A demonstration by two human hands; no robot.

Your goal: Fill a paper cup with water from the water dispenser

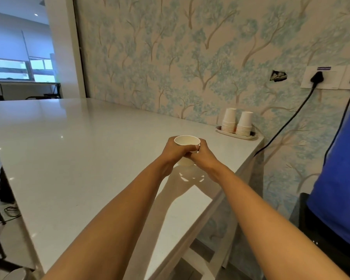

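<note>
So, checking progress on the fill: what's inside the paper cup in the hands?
The paper cup shows only a white inner wall near its rim; no water is visible. Its bottom is out of sight, and both hands cover its lower sides.

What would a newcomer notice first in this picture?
First, the paper cup at the centre, held upright over the white counter by the left hand and right hand together. Next, two cup stacks upside down on a tray at the counter's far right corner, against the tree-patterned wallpaper.
</note>
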